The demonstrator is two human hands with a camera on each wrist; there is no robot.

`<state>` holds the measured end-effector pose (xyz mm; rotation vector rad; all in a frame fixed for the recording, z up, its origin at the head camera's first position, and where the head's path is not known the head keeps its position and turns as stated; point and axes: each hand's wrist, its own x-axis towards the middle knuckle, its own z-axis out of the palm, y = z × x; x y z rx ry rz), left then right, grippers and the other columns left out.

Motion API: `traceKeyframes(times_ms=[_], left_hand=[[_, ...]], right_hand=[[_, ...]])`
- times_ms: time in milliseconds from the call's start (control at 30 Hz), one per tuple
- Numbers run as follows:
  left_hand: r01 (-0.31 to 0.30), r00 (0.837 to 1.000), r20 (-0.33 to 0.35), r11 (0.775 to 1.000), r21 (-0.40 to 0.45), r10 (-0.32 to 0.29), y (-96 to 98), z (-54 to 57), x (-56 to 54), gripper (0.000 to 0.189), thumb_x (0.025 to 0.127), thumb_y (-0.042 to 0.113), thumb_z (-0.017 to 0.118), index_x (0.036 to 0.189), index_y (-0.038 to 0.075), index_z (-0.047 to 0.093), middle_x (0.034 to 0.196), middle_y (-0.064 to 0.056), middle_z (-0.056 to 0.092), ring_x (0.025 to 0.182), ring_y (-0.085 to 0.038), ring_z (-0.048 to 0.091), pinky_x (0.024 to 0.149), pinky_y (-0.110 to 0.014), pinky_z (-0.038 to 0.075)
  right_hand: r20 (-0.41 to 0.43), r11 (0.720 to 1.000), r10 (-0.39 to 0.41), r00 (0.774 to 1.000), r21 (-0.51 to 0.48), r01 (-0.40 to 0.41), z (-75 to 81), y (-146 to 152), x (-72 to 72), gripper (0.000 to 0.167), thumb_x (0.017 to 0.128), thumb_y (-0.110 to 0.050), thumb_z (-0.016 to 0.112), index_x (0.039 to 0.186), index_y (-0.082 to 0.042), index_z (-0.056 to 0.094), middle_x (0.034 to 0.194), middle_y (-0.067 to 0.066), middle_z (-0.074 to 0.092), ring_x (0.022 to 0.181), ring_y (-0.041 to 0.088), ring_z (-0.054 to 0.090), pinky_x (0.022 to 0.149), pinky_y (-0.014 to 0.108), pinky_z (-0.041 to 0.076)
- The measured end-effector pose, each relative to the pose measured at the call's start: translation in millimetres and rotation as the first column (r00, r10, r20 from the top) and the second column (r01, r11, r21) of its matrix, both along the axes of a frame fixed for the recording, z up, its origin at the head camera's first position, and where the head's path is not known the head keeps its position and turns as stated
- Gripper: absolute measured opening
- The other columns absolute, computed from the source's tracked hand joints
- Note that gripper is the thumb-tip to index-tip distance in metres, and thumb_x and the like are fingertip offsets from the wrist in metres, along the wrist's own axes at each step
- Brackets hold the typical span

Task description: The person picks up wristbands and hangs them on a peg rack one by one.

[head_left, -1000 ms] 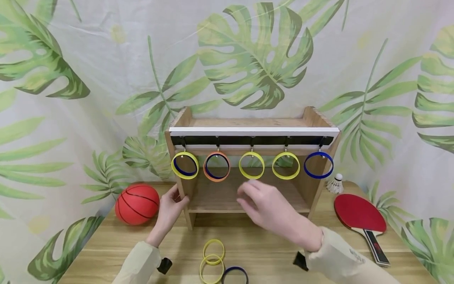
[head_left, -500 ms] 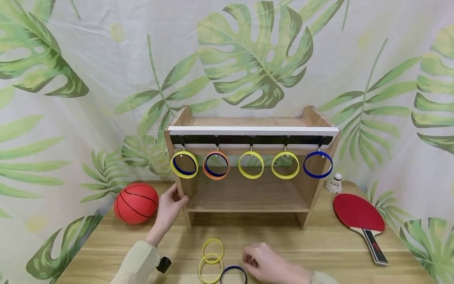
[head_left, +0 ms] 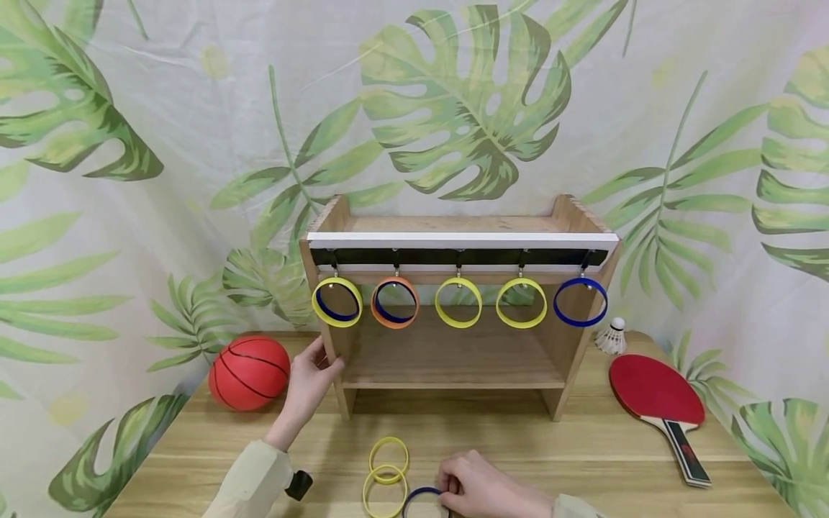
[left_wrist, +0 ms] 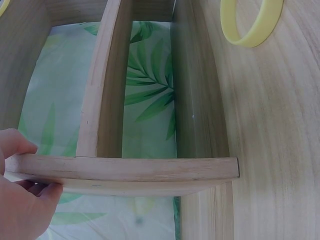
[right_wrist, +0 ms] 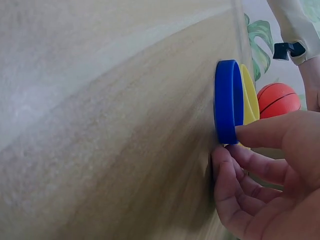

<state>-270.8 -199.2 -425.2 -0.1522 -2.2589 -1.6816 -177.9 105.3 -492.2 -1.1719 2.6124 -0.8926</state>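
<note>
Touching a smooth blue ring (right_wrist: 225, 102).

Red basketball (head_left: 249, 373) here at lower left of the frame, on the bench (head_left: 622, 460); lower right, a red paddle (head_left: 657, 388), handle pointing down, white shuttlecock (head_left: 611, 338) just above it; leafy backdrop (head_left: 466, 108) fills the top!

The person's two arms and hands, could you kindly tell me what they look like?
A pale greenish-cream fabric left sleeve has a small black boxy attachment at its cuff; a matching right sleeve shows only its end. The left hand and the right hand, each a bare grip, are ungloved.
</note>
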Motion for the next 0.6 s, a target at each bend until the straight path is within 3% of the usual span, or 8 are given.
traceKeyframes(times_ms=[367,600], left_hand=[[0.005,1.000,0.006,1.000,0.006,-0.006,0.3,0.2,-0.8,0.047,0.086,-0.006,0.060,0.132,0.002,0.061,0.124,-0.023,0.067,0.096,0.012,0.058,0.080,-0.007,0.051],[0.002,1.000,0.009,1.000,-0.004,-0.002,-0.2,-0.2,-1.0,0.048,0.086,-0.005,0.061,0.134,0.003,0.060,0.127,-0.022,0.066,0.099,0.010,0.059,0.080,-0.007,0.050]], right_hand=[[-0.003,0.995,-0.070,0.998,-0.070,0.069,9.9,3.2,2.2,0.010,0.086,-0.002,0.068,0.080,-0.011,0.067,0.076,-0.004,0.071,0.067,-0.011,0.052,0.058,0.007,0.046],[-0.149,0.991,-0.074,0.986,-0.123,0.055,33.2,14.1,-2.8,0.010,0.084,-0.001,0.070,0.081,-0.009,0.066,0.074,-0.001,0.071,0.066,-0.009,0.056,0.057,0.005,0.047]])
